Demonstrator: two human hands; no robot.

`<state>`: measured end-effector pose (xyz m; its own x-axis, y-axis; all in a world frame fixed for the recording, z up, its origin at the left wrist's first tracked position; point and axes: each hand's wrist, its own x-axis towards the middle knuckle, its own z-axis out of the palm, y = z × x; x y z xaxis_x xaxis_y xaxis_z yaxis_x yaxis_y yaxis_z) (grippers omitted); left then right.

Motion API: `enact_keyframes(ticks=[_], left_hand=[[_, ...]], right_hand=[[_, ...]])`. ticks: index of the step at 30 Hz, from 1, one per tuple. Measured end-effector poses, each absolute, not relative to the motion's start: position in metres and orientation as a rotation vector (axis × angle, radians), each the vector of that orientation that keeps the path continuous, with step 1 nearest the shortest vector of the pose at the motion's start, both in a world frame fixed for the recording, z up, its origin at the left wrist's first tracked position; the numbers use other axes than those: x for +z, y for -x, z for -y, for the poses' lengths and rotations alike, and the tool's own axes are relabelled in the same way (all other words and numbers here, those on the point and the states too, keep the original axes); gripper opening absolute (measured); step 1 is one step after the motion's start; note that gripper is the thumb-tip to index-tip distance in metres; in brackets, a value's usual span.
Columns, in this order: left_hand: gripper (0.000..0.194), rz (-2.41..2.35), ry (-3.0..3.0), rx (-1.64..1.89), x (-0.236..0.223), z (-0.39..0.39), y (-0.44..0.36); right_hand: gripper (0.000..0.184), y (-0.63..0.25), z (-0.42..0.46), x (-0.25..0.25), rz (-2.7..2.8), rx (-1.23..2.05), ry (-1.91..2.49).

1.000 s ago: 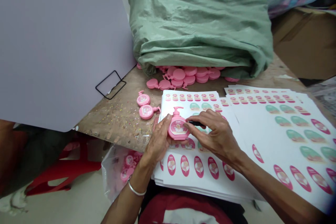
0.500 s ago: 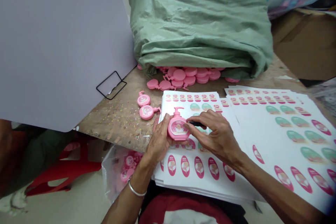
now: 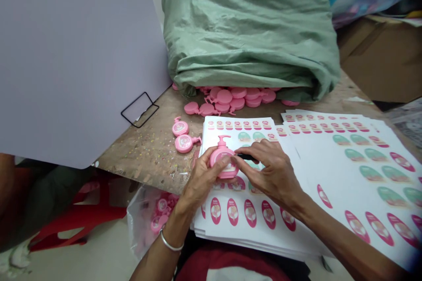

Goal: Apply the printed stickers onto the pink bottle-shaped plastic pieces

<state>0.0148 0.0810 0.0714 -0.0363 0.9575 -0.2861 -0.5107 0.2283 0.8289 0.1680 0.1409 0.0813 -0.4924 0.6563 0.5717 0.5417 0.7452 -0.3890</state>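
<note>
While the left hand (image 3: 201,180) is wrapping around a flat pink plastic pump bottle (image 3: 224,163), with its thumb lying across the bottle's front, the right hand (image 3: 268,173) is coming in from the other side, its fingers curled close together and pinching a slim black implement (image 3: 246,156) at the bottle's edge. The implement is too small and too covered by the fingers to tell exactly what it is. The bottle is tilting slightly, held just above a stack of white sticker sheets (image 3: 235,126) printed with rows of pink and green labels, and a second, wider spread of sheets (image 3: 356,162) is lying beside it. Two loose pink bottles (image 3: 183,143) are resting on a worn wooden table (image 3: 138,158) just left of the stack, near a heap of pink bottles (image 3: 231,99) spilling from under a bulging green woven sack (image 3: 247,30). A pale lilac board (image 3: 72,61) with a black wire stand (image 3: 140,109) is leaning at the left. Below the table edge, a clear plastic bag (image 3: 141,215) holding more pink bottles is sagging beside a red plastic stool (image 3: 79,215).
</note>
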Motion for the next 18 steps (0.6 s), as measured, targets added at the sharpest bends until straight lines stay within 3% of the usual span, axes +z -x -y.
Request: enact_keyframes(ticks=[6,8,12,15,18], left_hand=[[0.05,-1.099,-0.584,1.342,0.065,-0.08,-0.013],[0.05,-1.122,-0.574,1.33,0.066,-0.079,-0.013],[0.047,-1.037,-0.677,1.206,0.073,-0.074,-0.019],[0.047,-1.062,-0.65,1.203,0.071,-0.067,-0.014],[0.044,-1.262,-0.623,1.257,0.057,-0.064,0.011]], right_hand=[[0.025,-0.18,-0.149,0.079,2.299,-0.2,1.178],[0.033,-0.181,-0.152,0.076,2.176,-0.06,1.249],[0.072,-0.167,-0.15,0.062,2.02,0.632,1.173],[0.074,-0.158,-0.157,0.047,1.968,0.742,1.206],[0.057,-0.16,-0.189,0.039,1.979,0.654,1.242]])
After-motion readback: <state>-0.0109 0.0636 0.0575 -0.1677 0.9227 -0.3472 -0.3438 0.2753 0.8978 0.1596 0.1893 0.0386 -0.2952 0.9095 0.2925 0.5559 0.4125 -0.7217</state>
